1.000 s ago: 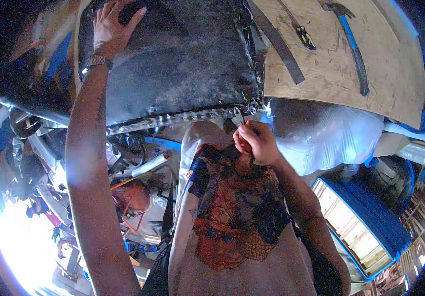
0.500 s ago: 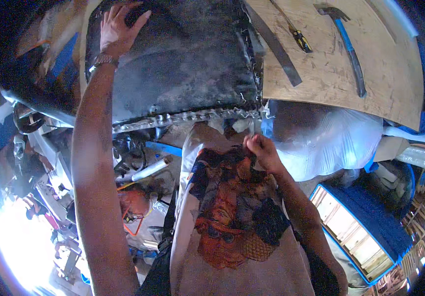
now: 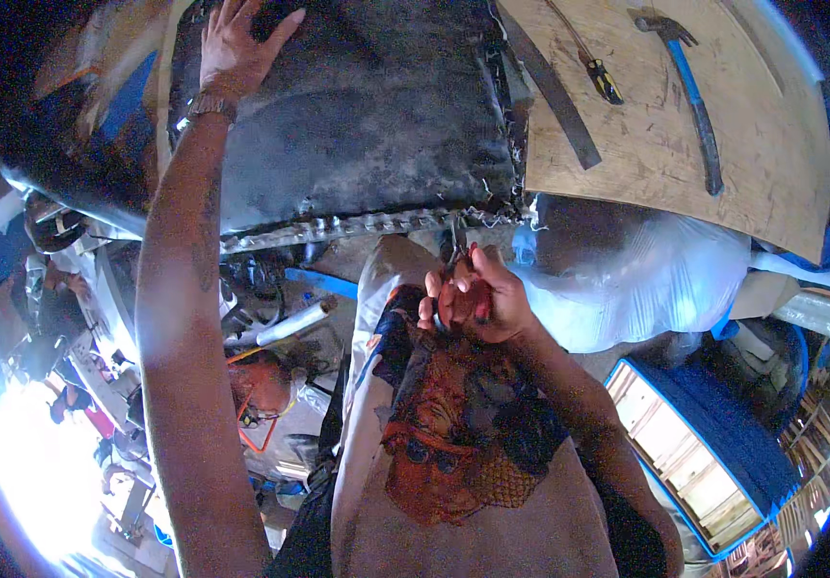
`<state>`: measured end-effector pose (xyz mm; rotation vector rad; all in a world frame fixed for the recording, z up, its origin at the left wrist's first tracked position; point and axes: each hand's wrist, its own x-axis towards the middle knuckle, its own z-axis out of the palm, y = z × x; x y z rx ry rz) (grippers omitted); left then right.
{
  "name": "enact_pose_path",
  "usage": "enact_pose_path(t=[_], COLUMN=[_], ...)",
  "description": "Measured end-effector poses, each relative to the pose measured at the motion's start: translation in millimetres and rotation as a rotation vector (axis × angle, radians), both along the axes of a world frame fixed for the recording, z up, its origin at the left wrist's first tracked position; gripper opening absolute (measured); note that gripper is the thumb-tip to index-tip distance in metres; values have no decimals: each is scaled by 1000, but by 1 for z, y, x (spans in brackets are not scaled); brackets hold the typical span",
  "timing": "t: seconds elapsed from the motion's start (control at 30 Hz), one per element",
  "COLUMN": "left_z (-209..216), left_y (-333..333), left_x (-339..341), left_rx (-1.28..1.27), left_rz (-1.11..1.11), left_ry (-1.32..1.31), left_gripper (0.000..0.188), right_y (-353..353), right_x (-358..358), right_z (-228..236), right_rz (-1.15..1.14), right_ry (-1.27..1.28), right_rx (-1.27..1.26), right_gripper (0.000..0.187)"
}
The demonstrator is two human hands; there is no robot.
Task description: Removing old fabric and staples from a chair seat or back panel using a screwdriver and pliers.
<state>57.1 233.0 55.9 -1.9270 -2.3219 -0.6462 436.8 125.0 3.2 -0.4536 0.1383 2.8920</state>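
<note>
A black leather-like panel (image 3: pixel 357 125) lies before me, its ragged near edge lined with a puckered pale strip (image 3: pixel 328 229). My left hand (image 3: pixel 238 53) rests on its far left part, fingers spread. Below the near right edge, my right hand (image 3: pixel 492 299) is closed around red-handled pliers (image 3: pixel 458 252). The metal jaws point up toward the strip close to the panel's corner; whether they grip it, I cannot make out.
To the right, a plywood board (image 3: pixel 627 144) bears a hammer (image 3: pixel 692 106), a screwdriver (image 3: pixel 603 79) and a flat dark metal strip (image 3: pixel 559 106). White plastic sheeting (image 3: pixel 665 279) bulges beneath it. A blue-edged wooden frame (image 3: pixel 694 453) stands lower right; clutter covers the left floor.
My right hand has turned and shifted slightly left, its fingers now visible around the pliers at the strip. My left hand stays on the panel, and the view has shifted a little.
</note>
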Motion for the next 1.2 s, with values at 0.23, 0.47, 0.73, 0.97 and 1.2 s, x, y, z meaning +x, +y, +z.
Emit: enact_pose_path(t=[0.23,0.47,0.73,0.97,1.2], left_z=[4,2,-1,0,6], left_y=[-3,-4,-1,-2,-3], left_x=[3,1,-2,-1,2], left_rx=[21,-18,5,34,-28], left_rz=[17,29,31,4,32], left_ry=[28,43,8,1,27], left_gripper=[45,45,42,42,44], right_y=[10,16,27,12,13], right_x=[-13,12,5,8,-6], right_z=[-30,-12,3,-8,1], right_rz=[-306,142,342,236,167], right_ry=[-827,-682,-214,-215,-275], right_rx=[1868,1624,444,245,298], right_gripper=[12,16,34,38,40])
